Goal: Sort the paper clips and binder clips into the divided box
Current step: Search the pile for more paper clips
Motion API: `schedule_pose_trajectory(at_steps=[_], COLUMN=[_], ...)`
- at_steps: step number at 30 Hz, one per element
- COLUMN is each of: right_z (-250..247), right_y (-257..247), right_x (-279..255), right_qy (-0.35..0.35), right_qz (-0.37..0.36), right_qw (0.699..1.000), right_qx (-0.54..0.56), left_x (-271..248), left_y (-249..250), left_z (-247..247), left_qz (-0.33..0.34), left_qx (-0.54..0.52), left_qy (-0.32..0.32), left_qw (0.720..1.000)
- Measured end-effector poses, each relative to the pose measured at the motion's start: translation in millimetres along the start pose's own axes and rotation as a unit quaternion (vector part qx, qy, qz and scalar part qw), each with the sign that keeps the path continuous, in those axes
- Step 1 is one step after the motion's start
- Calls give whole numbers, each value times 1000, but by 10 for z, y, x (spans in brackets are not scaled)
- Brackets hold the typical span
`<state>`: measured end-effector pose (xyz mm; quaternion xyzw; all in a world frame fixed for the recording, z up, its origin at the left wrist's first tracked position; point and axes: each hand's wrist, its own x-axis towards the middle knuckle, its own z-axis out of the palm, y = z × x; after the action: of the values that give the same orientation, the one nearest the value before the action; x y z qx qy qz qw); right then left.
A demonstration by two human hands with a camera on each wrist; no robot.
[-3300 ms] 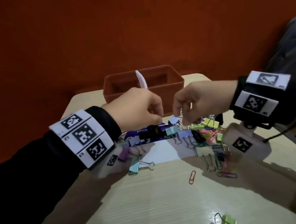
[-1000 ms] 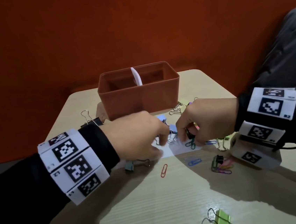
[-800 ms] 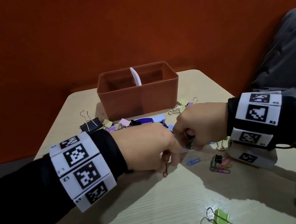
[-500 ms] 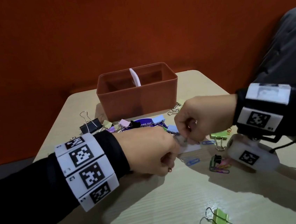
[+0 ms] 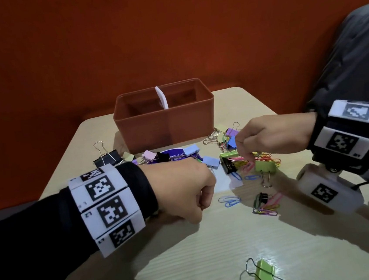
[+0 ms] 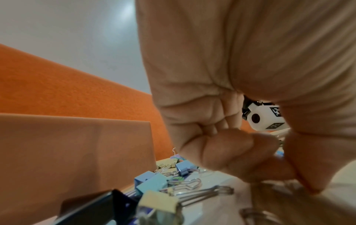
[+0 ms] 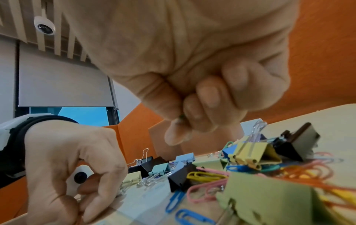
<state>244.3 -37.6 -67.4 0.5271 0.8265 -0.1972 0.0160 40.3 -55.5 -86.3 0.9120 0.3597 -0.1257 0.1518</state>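
Observation:
The brown divided box (image 5: 166, 128) stands at the table's far side with a white divider (image 5: 161, 96). Loose binder clips and coloured paper clips (image 5: 245, 163) lie in front of it. My left hand (image 5: 198, 197) is a fist low over the table, curled round a red paper clip that is almost hidden; the left wrist view shows only its curled fingers (image 6: 231, 146). My right hand (image 5: 245, 147) hovers over the pile, where thumb and forefinger pinch a small green clip (image 7: 181, 120). In the right wrist view, my left hand (image 7: 77, 167) touches a clear plastic sheet.
A black binder clip (image 5: 106, 159) lies left of the box, and a purple printed card (image 5: 173, 155) in front of it. Blue paper clips (image 5: 229, 200) lie mid-table. A green binder clip (image 5: 262, 273) sits near the front edge. A seated person's grey clothing (image 5: 353, 65) is at right.
My left hand closed over the red paper clip on the table. My right hand pinched a green clip from the pile, then rose and drew back to the right.

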Motion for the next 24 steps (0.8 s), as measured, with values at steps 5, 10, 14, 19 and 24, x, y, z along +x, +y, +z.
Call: schedule_pose_trajectory(at_steps=[5,10,14,19,24], right_z=[119,155,162,162,124], right_y=[-87,-240,-226,-177,-213], right_x=[20,105,60,3,-19], right_qy=[-15,-33,-37,-23,-32], right_qz=[-59,-93,-98,-94,-75], right_qw=[996,987,989,993,989], right_qx=[-71,-128,-101,-60,-124], left_x=[1,-19,-36,-7,40], left_y=[-21,-138,-202,-193,-127], left_z=[-22,-104,-133,-143,-144], left_qz=[5,-26,-30,-26,-2], left_qx=[23,29,1,11,7], left_qy=[8,91,99,122,106], left_qw=[1000,995,995,992,994])
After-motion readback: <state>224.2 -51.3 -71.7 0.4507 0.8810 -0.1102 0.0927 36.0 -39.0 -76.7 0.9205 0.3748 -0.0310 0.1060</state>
